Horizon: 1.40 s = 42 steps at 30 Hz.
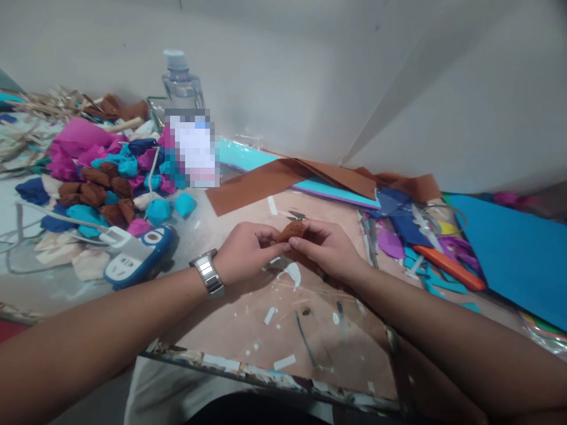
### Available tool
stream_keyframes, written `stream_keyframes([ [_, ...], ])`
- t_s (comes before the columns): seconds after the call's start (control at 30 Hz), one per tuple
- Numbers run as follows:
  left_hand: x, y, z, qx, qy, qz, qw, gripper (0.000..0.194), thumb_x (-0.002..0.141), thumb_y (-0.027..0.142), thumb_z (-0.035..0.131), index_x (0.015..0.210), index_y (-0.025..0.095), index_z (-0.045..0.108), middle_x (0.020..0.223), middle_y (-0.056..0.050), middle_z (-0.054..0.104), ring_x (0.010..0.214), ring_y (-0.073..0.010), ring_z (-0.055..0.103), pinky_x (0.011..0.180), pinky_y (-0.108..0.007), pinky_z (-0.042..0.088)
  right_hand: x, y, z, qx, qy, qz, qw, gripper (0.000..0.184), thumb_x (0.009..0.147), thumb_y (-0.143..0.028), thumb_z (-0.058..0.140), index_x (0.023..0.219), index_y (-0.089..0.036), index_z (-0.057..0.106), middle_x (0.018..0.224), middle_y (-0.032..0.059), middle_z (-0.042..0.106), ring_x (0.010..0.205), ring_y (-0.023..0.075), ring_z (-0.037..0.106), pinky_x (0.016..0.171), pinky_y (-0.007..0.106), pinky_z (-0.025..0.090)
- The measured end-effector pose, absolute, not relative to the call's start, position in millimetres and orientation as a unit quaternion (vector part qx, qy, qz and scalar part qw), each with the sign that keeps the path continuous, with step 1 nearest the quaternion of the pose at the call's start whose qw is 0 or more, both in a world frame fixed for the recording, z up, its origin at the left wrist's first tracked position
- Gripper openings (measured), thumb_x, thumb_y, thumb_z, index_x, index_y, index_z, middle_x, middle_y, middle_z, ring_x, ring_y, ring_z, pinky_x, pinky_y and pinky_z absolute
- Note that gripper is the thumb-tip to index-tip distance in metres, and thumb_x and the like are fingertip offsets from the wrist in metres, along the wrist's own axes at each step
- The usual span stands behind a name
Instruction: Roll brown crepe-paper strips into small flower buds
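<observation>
My left hand (245, 251), with a metal watch on its wrist, and my right hand (328, 247) meet over the middle of the worn brown board (283, 330). Both pinch a small folded piece of brown crepe paper (291, 231) between their fingertips, just above the board. A long strip of brown paper (266, 183) lies flat right behind my hands. A small pair of scissors (296, 215) rests beyond the folded piece.
At the left lies a heap of small paper buds (110, 177) in pink, blue, brown and navy, with a blue and white power strip (137, 257) in front and a water bottle (183, 94) behind. Blue sheets (509, 248), paper scraps and an orange-handled tool (449, 267) fill the right.
</observation>
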<state>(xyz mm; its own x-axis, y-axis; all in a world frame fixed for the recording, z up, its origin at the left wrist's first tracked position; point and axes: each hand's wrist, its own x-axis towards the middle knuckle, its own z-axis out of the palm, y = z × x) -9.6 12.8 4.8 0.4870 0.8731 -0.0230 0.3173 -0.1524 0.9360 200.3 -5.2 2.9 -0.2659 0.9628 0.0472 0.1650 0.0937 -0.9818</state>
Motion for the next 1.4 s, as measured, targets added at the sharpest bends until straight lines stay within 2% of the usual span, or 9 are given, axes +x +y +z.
stream_keyframes([
  [0.2, -11, 12, 6, 0.715, 0.415, 0.262, 0.499, 0.032, 0.094, 0.044, 0.068, 0.086, 0.014, 0.079, 0.073, -0.002, 0.071, 0.066, -0.0113, 0.058, 0.06, -0.022, 0.039, 201, -3, 4, -0.459, -0.646, 0.465, 0.395, 0.021, 0.089, -0.037, 0.076, 0.092, -0.017, 0.079, 0.088, 0.0039, 0.076, 0.081, 0.0179, 0.066, 0.077, 0.032, 0.053],
  [0.37, -11, 14, 7, 0.694, 0.392, 0.284, 0.533, 0.037, 0.096, 0.044, 0.066, 0.083, 0.012, 0.078, 0.069, -0.002, 0.07, 0.06, -0.0093, 0.054, 0.057, -0.021, 0.037, 201, -3, 0, -0.455, -0.603, 0.511, 0.409, 0.028, 0.088, -0.045, 0.078, 0.094, -0.017, 0.077, 0.087, 0.0045, 0.076, 0.08, 0.0193, 0.068, 0.075, 0.032, 0.054],
  [0.47, -10, 15, 7, 0.66, 0.394, 0.293, 0.568, 0.037, 0.096, 0.045, 0.067, 0.085, 0.012, 0.079, 0.075, -0.005, 0.075, 0.063, -0.011, 0.059, 0.059, -0.021, 0.041, 201, -2, -2, -0.451, -0.613, 0.504, 0.408, 0.029, 0.089, -0.046, 0.077, 0.09, -0.017, 0.078, 0.087, 0.0047, 0.077, 0.08, 0.019, 0.068, 0.075, 0.032, 0.053],
  [0.6, -10, 14, 7, 0.674, 0.392, 0.289, 0.555, 0.036, 0.098, 0.042, 0.064, 0.086, 0.011, 0.079, 0.086, -0.009, 0.08, 0.074, -0.0143, 0.066, 0.069, -0.024, 0.048, 201, 0, 0, -0.453, -0.635, 0.489, 0.39, 0.03, 0.089, -0.047, 0.077, 0.089, -0.017, 0.079, 0.087, 0.0055, 0.078, 0.079, 0.0199, 0.067, 0.075, 0.032, 0.052],
  [0.8, -12, 14, 9, 0.688, 0.387, 0.291, 0.541, 0.036, 0.101, 0.04, 0.061, 0.086, 0.013, 0.079, 0.073, -0.004, 0.072, 0.063, -0.0096, 0.057, 0.061, -0.021, 0.041, 201, 1, -1, -0.459, -0.632, 0.486, 0.392, 0.035, 0.092, -0.051, 0.073, 0.085, -0.018, 0.078, 0.078, 0.0039, 0.074, 0.069, 0.0164, 0.06, 0.065, 0.03, 0.047],
  [1.03, -13, 14, 8, 0.707, 0.387, 0.278, 0.522, 0.039, 0.099, 0.044, 0.061, 0.082, 0.012, 0.074, 0.073, -0.004, 0.068, 0.066, -0.0113, 0.057, 0.062, -0.022, 0.042, 200, 3, -2, -0.453, -0.658, 0.456, 0.392, 0.042, 0.091, -0.056, 0.073, 0.074, -0.017, 0.069, 0.075, 0.0031, 0.069, 0.07, 0.0163, 0.058, 0.065, 0.029, 0.045],
  [1.17, -13, 14, 8, 0.665, 0.405, 0.289, 0.557, 0.044, 0.099, 0.051, 0.06, 0.083, 0.012, 0.073, 0.067, -0.002, 0.064, 0.053, -0.0077, 0.046, 0.052, -0.021, 0.035, 200, 4, -3, -0.45, -0.656, 0.446, 0.409, 0.05, 0.097, -0.062, 0.061, 0.072, -0.019, 0.062, 0.064, -0.0001, 0.059, 0.062, 0.014, 0.052, 0.059, 0.028, 0.041],
  [1.27, -12, 15, 8, 0.606, 0.415, 0.292, 0.612, 0.05, 0.093, 0.06, 0.066, 0.082, 0.012, 0.071, 0.069, -0.003, 0.066, 0.05, -0.007, 0.045, 0.048, -0.02, 0.032, 200, 2, -8, -0.452, -0.628, 0.451, 0.445, 0.038, 0.101, -0.058, 0.058, 0.089, -0.021, 0.061, 0.066, -0.0024, 0.058, 0.058, 0.0135, 0.053, 0.056, 0.027, 0.044],
  [1.4, -12, 17, 6, 0.552, 0.408, 0.295, 0.665, 0.05, 0.088, 0.062, 0.071, 0.079, 0.013, 0.07, 0.071, -0.005, 0.068, 0.049, -0.0073, 0.046, 0.046, -0.021, 0.034, 203, -2, -12, -0.43, -0.651, 0.395, 0.485, 0.013, 0.102, -0.034, 0.059, 0.11, -0.025, 0.06, 0.092, 0.0021, 0.07, 0.069, 0.0143, 0.065, 0.062, 0.027, 0.052],
])
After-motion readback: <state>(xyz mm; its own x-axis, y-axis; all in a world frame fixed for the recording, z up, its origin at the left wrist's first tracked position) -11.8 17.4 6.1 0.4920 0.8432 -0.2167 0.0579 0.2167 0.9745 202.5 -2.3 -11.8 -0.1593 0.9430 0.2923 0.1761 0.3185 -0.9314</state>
